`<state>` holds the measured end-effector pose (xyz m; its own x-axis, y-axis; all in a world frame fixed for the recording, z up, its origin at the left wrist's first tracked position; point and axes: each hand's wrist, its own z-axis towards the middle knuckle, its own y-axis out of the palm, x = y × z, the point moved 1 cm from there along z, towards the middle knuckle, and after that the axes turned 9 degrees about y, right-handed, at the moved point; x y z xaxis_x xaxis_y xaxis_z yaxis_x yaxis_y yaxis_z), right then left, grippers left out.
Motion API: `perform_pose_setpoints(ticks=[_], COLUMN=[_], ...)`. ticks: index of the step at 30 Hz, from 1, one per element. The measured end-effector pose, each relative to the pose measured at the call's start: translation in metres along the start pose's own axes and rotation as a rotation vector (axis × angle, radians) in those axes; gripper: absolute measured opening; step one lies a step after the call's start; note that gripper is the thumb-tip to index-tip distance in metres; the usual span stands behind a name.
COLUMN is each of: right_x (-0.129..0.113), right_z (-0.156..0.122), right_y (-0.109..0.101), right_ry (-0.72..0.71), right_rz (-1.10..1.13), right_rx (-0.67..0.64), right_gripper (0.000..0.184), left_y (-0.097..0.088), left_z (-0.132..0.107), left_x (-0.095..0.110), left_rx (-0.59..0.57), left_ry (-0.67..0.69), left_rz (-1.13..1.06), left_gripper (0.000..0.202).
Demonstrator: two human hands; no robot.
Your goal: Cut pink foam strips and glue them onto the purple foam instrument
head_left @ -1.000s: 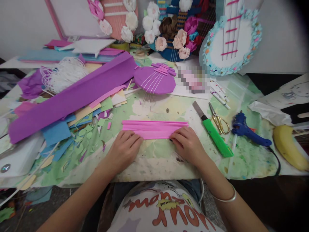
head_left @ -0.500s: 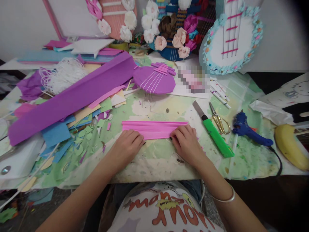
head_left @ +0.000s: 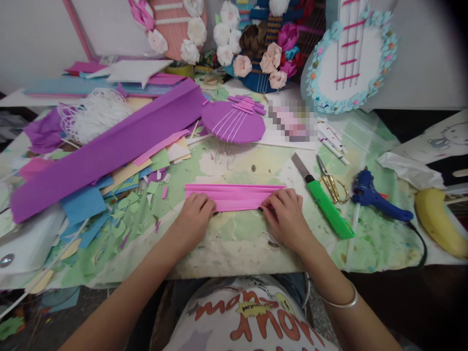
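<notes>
My two hands are pinched in close on the pink paper strip, my left hand (head_left: pixel 197 214) near one end and my right hand (head_left: pixel 287 212) near the other, fingers curled over its near edge. The pink paper strip (head_left: pixel 237 199) lies crosswise in front of me, its far edge folded into narrow pleats. Between it and the front edge of the counter (head_left: pixel 234 258) runs a band of stained covering, with room for my wrists. Beyond the strip, more of that covering reaches toward the round purple piece (head_left: pixel 234 123) with white strings.

On my left, the room narrows at the paper scraps (head_left: pixel 126 207), with the long purple paper (head_left: pixel 109 146) slanting behind them and a heap of white cord (head_left: pixel 95 114) further back. On my right, the green-handled cutter (head_left: pixel 331 209) lies near my hand, blade pointing away; just past it are the scissors (head_left: pixel 331 187), then the blue glue gun (head_left: pixel 380 199). Clear plastic (head_left: pixel 363 131) lies behind these; I can't tell whether it is a bag.
</notes>
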<state>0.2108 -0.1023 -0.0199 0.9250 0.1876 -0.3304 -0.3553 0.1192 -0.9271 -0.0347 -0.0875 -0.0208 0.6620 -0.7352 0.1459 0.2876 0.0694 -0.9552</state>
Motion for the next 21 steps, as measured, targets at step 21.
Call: perform_pose_setpoints(ticks=[21], right_x=[0.01], right_z=[0.003], right_y=[-0.005], right_ry=[0.093], right_rz=[0.046], right_rx=[0.024], right_gripper=[0.007], left_y=[-0.003], left_z=[-0.002], left_x=[-0.009], left_rx=[0.138], left_ry=[-0.462], left_rz=[-0.04], left_gripper=[0.026])
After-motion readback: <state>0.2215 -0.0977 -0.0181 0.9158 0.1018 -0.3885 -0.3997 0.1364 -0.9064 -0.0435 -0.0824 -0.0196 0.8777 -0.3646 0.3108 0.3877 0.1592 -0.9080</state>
